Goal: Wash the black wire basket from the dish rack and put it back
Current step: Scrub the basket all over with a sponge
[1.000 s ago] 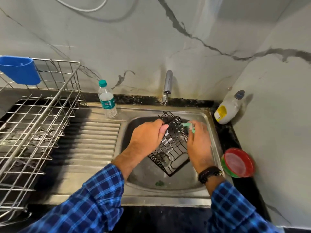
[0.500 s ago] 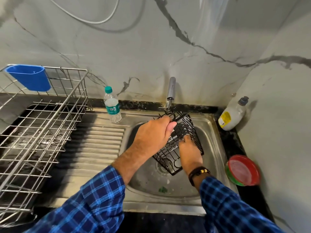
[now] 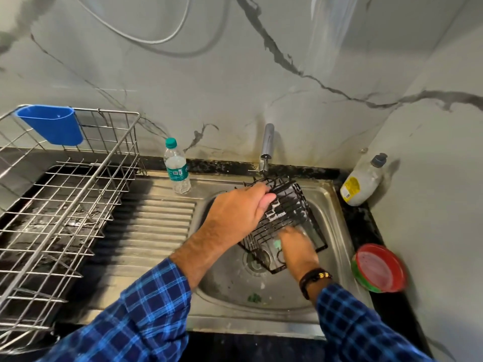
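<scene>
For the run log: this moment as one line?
step: washing | left hand: grips black wire basket, tilted over sink | right hand: presses green scrubber on basket

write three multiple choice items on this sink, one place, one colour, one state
1. Where is the black wire basket? A on the ribbed drainboard; B over the steel sink basin; C on the counter.
2. What colour is the plastic cup hung on the steel wire dish rack? A red; B blue; C green.
3. What is the left hand doing? A gripping the basket's top edge; B lying flat on the counter; C hanging idle.
Key: 1 B, it is held tilted over the basin; 2 B, the cup is plainly blue; 3 A, fingers curl round the wires.
</scene>
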The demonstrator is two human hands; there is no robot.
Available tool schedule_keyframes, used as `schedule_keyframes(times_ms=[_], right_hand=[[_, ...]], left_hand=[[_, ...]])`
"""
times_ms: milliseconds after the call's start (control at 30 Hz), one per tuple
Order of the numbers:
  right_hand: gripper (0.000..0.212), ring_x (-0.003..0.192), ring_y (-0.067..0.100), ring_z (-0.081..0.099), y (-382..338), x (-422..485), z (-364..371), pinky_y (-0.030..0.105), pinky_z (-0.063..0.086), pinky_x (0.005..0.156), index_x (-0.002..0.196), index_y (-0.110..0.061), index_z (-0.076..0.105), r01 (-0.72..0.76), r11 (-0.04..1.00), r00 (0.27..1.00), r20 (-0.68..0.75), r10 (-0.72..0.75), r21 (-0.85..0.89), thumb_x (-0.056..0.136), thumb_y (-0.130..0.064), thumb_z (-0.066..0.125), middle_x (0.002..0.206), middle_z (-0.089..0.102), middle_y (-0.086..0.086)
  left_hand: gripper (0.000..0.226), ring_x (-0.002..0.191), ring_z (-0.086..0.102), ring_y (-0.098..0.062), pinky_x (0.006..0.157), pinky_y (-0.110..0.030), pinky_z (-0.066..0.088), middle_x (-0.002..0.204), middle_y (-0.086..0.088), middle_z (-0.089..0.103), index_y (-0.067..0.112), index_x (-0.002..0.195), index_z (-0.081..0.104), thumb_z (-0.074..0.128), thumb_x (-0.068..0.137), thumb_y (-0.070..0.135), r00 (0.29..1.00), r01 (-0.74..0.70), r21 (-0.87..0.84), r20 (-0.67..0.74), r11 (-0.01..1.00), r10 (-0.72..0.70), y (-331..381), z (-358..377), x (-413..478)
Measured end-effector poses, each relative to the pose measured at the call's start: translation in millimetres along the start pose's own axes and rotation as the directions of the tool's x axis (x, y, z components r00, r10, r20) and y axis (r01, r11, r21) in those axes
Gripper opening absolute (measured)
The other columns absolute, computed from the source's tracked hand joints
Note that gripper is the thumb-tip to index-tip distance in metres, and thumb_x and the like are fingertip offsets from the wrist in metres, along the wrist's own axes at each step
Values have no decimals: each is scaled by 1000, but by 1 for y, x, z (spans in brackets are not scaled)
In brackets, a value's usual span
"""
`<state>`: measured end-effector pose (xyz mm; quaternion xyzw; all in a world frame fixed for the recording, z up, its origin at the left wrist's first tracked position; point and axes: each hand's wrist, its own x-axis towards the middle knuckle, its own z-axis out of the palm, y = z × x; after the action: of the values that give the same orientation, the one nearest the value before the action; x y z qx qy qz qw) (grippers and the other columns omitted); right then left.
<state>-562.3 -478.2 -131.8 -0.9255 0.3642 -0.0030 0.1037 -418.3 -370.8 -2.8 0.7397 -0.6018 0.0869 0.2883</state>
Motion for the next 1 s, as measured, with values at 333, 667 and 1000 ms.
schedule_keyframes(times_ms=[333, 667, 1000], right_hand=[[44, 115, 21, 57, -2, 5, -28, 31, 54, 88, 128, -11, 52, -167, 978, 978, -146, 148, -127, 87, -1, 63, 135, 50, 9], [22, 103, 22, 66, -46, 7, -13, 30, 54, 88, 112, -11, 65, -5, 999, 999, 53, 3, 41, 92, -2, 62, 115, 66, 6], [14, 90, 19, 61, -66, 4, -20, 24, 45, 71, 95, -18, 65, -153, 942, 986, 104, 127, 299, 99, -15, 52, 87, 56, 0]], left_hand=[[48, 58, 61, -16, 53, -29, 48, 68, 5, 62, 18, 101, 63, 29, 102, 51, 996, 82, -2, -38, 997, -82, 3, -22, 11], [50, 57, 63, -20, 51, -36, 53, 66, 5, 62, 18, 98, 62, 27, 102, 53, 988, 123, 3, -98, 992, -122, 7, -21, 9], [45, 49, 53, -12, 45, -13, 24, 63, 4, 60, 11, 95, 64, 34, 103, 44, 976, 151, -25, -152, 988, -153, -16, -12, -4]])
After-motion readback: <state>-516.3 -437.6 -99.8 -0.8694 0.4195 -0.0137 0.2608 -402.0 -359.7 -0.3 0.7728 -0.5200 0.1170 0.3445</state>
